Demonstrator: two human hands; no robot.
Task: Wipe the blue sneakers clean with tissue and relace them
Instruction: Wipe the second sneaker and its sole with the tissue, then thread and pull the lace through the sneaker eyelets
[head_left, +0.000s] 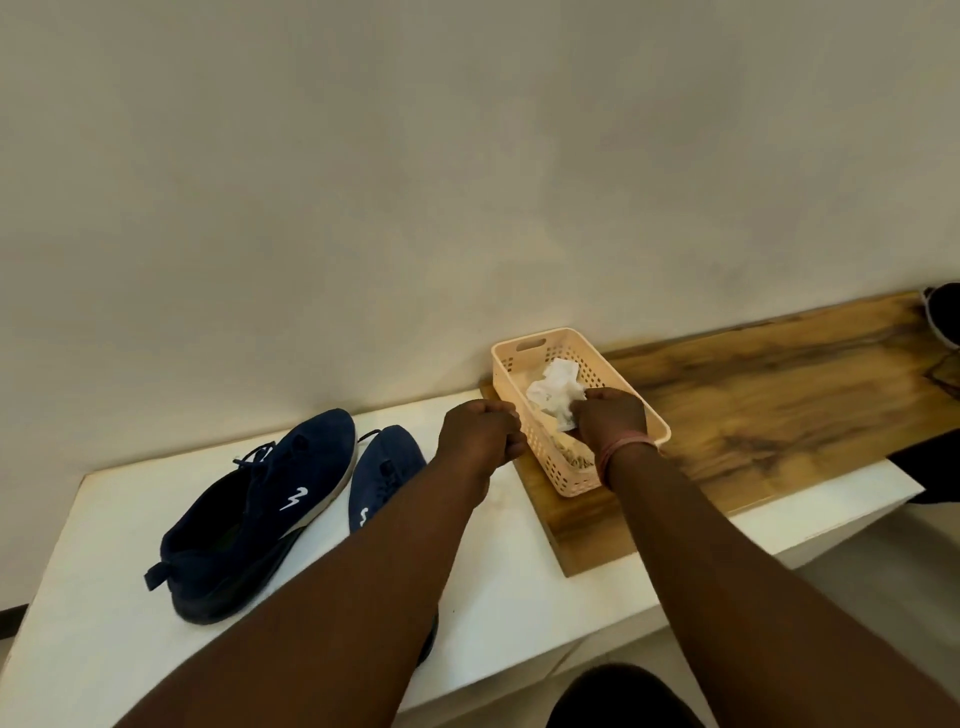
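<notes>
Both hands at the peach basket, blue sneakers waiting beside it.

Head view: the peach perforated basket (613, 441) stands on a wooden board (769, 410), close to the wall. The right hand (610, 415) is inside the basket, its fingers curled and pinching a crumpled white tissue (555, 391); a pink band is on its wrist. The left hand (480, 431) is just beside the basket's left wall, the fingers closed into a fist; I cannot tell if it holds something. Left of the basket, on the white shelf (104, 597), lie the two blue sneakers (260, 504) side by side, toes toward the wall, the nearer one partly hidden behind the left forearm.
</notes>
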